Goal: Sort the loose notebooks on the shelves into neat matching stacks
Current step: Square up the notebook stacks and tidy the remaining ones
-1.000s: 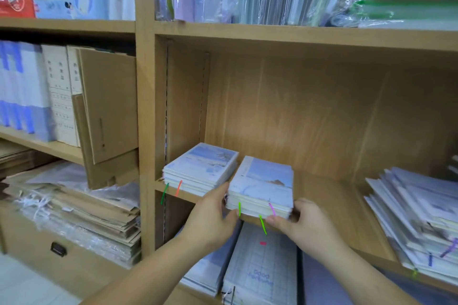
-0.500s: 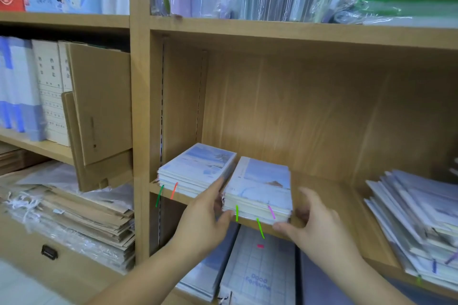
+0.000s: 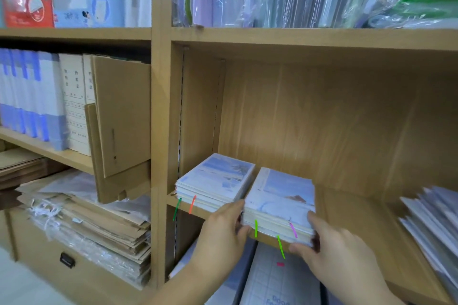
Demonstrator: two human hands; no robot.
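A small stack of pale blue paper notebooks [image 3: 282, 203] sits at the front edge of the light brown wooden shelf [image 3: 359, 220], and both hands are on it. The left hand [image 3: 223, 233] holds the left side of the stack, with its fingers [image 3: 241, 230] curled in against the page edges. The right hand [image 3: 342, 252] pinches the near right corner, with the thumb on the top cover and the fingers [image 3: 298, 247] curled under the front. I think the hands squeeze from both sides so the books line up and none can slide out. Thin green and pink ribbons [image 3: 256, 228] hang out of the pages over the shelf edge. Just to the left lies a second stack of the same pale blue notebooks [image 3: 218, 178]. It is close beside the first one, and I cannot tell if they touch. Matching covers go next to each other, which is likely why it lies there. Far to the right on the same shelf is a messy heap of white and blue notebooks [image 3: 431, 215], fanned out and blurred. That heap looks not yet sorted, so the job seems only partly done.
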